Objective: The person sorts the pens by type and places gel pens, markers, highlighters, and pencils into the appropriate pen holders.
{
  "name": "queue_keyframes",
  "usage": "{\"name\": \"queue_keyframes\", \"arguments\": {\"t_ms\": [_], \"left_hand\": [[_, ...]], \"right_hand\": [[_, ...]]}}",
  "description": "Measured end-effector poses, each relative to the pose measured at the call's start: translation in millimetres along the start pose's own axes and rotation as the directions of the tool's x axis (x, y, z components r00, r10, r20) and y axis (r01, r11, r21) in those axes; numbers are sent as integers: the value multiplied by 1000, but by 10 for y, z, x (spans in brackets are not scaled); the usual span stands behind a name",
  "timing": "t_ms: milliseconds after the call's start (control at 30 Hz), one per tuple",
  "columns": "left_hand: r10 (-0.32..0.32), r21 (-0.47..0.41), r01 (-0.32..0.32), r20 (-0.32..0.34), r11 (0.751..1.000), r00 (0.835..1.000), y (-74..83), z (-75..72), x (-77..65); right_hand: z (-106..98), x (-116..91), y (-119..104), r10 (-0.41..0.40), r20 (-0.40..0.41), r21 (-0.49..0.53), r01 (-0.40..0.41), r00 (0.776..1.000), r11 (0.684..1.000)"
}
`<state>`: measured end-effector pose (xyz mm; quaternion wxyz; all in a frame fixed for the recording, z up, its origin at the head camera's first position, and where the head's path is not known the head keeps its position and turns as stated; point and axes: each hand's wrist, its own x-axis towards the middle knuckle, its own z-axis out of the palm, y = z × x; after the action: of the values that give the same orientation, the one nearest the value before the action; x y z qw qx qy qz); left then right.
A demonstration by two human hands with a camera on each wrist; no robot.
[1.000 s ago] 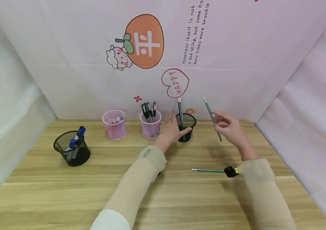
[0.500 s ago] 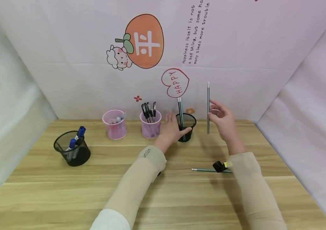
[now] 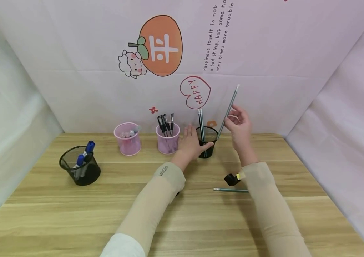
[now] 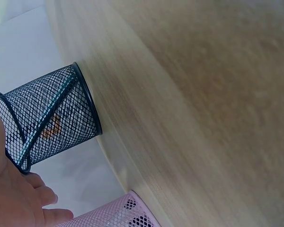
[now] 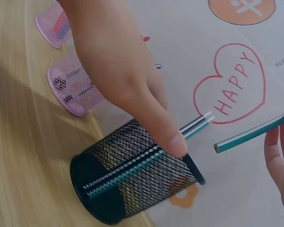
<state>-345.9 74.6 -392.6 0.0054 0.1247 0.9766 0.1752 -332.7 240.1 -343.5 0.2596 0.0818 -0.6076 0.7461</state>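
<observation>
In the head view, my left hand (image 3: 190, 144) rests against a small black mesh pen cup (image 3: 213, 132), its thumb laid across the front near the rim. Two dark striped pencils (image 3: 201, 121) with white ends lean inside that cup. My right hand (image 3: 240, 126) pinches a green striped pencil (image 3: 227, 113), held slanting with its white end up. Its lower end overlaps the cup's right rim in the head view. From the right wrist, that flat, unsharpened lower end (image 5: 217, 147) shows outside the cup, beside the opening. Another green pencil (image 3: 230, 190) lies on the table, partly hidden by my right sleeve.
Left of the hands stand a pink mesh cup with several black pens (image 3: 168, 144) and a second pink cup with pens (image 3: 129, 145). A larger black mesh cup (image 3: 89, 175) with blue-capped markers is farther left. A printed cloth (image 3: 252, 71) rises behind the table.
My right hand has moved left toward the black cup, and the pencil in it has turned so its white end now leans right. The left hand has stayed at the cup.
</observation>
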Motion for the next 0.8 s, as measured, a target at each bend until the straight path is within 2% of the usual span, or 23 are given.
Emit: {"name": "queue_keyframes", "arguments": {"t_ms": [233,533,800], "left_hand": [[2,9,-2,3,1000,1000,-5,-10,-6],[4,2,-4,-8,1000,1000,0,-22,-24],[3,6,-3,-13,1000,1000,-1,-10,-13]], "right_hand": [[69,18,144,17,-38,-102,-21,999,995],[67,1,298,54,-14,-242,-56,998,969],[88,-26,390,76,4,-316,-71,997,946]]}}
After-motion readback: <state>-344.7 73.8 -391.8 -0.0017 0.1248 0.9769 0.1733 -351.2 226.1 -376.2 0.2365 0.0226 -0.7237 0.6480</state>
